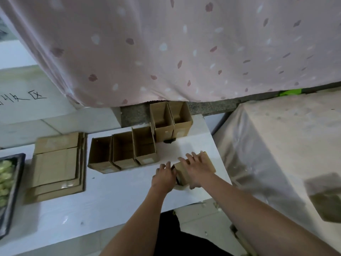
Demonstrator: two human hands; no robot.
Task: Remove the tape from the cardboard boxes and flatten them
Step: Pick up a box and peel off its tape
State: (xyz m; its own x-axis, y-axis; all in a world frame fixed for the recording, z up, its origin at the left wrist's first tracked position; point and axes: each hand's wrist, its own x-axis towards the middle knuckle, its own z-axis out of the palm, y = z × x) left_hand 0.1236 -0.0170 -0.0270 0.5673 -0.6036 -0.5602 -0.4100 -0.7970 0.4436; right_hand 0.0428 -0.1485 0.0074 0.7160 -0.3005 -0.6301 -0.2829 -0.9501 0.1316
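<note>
A small closed cardboard box (207,161) lies on the white table (114,196) near its right edge. My right hand (196,169) rests flat on top of it with fingers spread and the thumb down its near side. My left hand (164,177) is at the box's left end, its fingers curled against that end. A pale strip of tape (181,188) curves out below the box between my two hands. Three open boxes (122,151) stand in a row at mid-table, and two more open boxes (171,121) stand behind them. A stack of flattened boxes (57,167) lies at the left.
A dark tray (11,191) with pale green items sits at the left table edge. A pink spotted cloth (184,48) hangs across the back. A plastic-covered block (280,145) stands right of the table, with a brown box (326,198) at far right.
</note>
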